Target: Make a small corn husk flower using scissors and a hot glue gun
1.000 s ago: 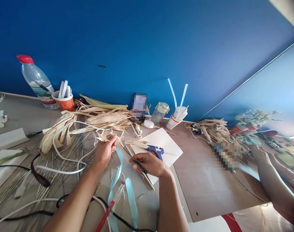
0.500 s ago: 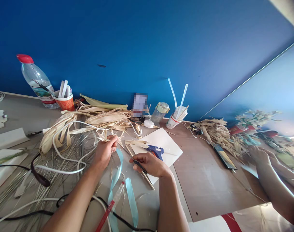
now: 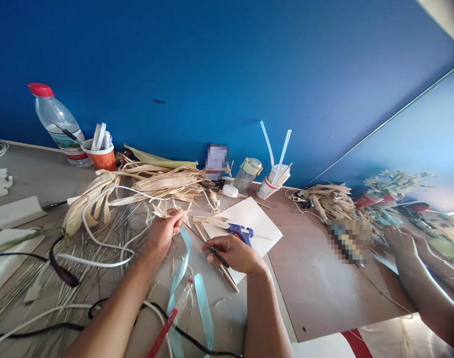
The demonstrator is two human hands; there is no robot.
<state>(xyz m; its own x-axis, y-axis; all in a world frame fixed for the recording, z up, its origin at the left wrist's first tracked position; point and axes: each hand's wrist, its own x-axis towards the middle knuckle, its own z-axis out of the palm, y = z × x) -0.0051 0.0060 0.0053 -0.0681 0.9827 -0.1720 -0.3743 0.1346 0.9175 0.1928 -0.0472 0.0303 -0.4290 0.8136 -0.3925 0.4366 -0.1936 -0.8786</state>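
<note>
My left hand (image 3: 167,229) is closed, pinching a small pale flower shape of dried corn husk (image 3: 160,210) by its base. Held in my right hand (image 3: 232,252) is a slim tool with a dark handle (image 3: 220,256); its thin tip points toward the left fingers, and its exact kind is unclear. Just behind the right hand, a blue glue gun (image 3: 240,231) lies on a white sheet (image 3: 254,219). A light blue ribbon (image 3: 181,266) hangs down between my hands, and a thin wooden stick (image 3: 230,279) lies beside the right fingers.
Dried corn husks (image 3: 167,183) are heaped at the back, near an orange paper cup (image 3: 102,160) and a plastic bottle (image 3: 62,124). White cable (image 3: 94,261) loops over thin stems on the left. Another person's hands (image 3: 400,241) work at the far right.
</note>
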